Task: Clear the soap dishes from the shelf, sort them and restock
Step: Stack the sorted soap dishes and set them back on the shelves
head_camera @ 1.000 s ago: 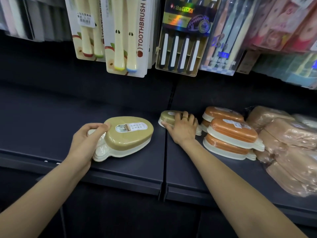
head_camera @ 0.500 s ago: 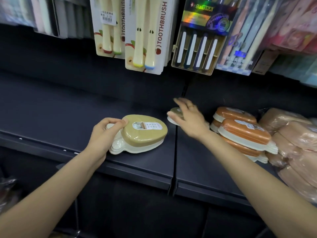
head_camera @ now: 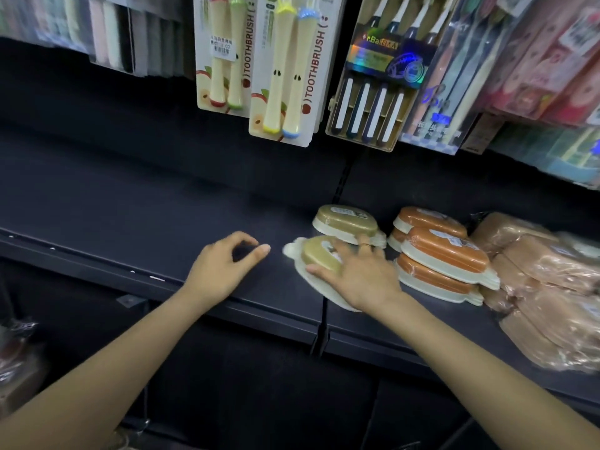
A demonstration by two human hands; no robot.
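Head view: a dark shelf (head_camera: 136, 203) is seen from above and in front, with both bare forearms reaching onto it. An olive soap dish (head_camera: 319, 256) with a cream base is held near the shelf's front edge by the right hand (head_camera: 360, 274); the thumb is laid along its near side and the fingers are spread over its lid, with a ring visible on one finger. Whether the dish is lifted clear of the shelf or resting on it cannot be told, as it is blurred. Just behind it, a second olive soap dish (head_camera: 345, 224) is set on the shelf, close to the back panel. The left hand (head_camera: 224, 271) is held over bare shelf to the left of the dishes, apart from them; its fingers are loosely curled, thumb and forefinger are left slightly apart, and nothing is held. To the right of the olive dishes, a stack of orange soap dishes (head_camera: 441, 254) with cream bases is seen, and beyond it plastic-wrapped tan packs (head_camera: 545, 274) are piled. Above the shelf, carded toothbrush packs (head_camera: 282, 69) are hung in a row.
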